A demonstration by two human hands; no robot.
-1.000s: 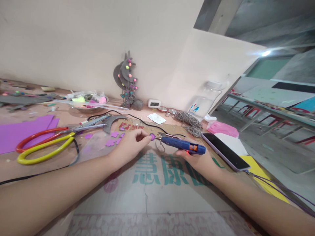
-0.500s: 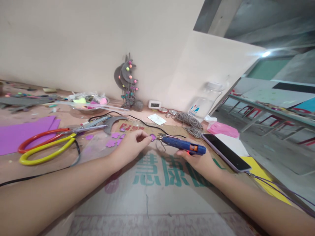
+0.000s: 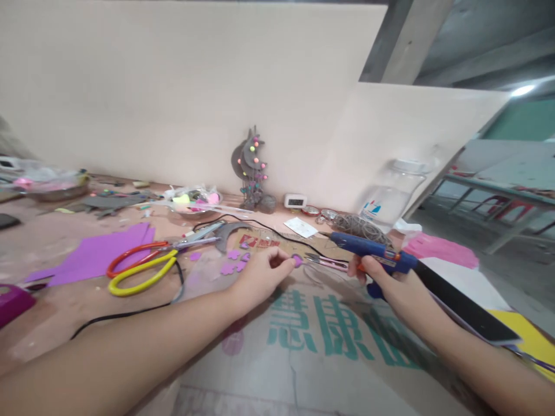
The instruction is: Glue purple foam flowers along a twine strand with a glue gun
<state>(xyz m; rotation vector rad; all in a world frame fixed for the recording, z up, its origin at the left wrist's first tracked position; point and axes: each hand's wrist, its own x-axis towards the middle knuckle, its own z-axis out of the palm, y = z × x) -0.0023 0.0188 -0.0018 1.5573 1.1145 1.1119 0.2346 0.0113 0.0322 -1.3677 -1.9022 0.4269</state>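
Between thumb and forefinger, my left hand pinches a small purple foam piece just above the printed cardboard. My right hand is wrapped round the handle of a blue glue gun, its nozzle pointing left and apart from the foam piece. Below the gun lies a slim pink-handled tool with pointed metal tips, next to a thin looped cord. Several purple foam flower cut-outs lie left of my left hand, beside a grey crescent.
Scissors with red and yellow handles and purple foam sheets lie left. A moon-shaped ornament, a small digital clock, grey cord and a clear jar stand along the back. A phone lies right.
My right hand has moved the glue gun up and right, away from the foam piece. My left hand still pinches the piece. The view has turned left.
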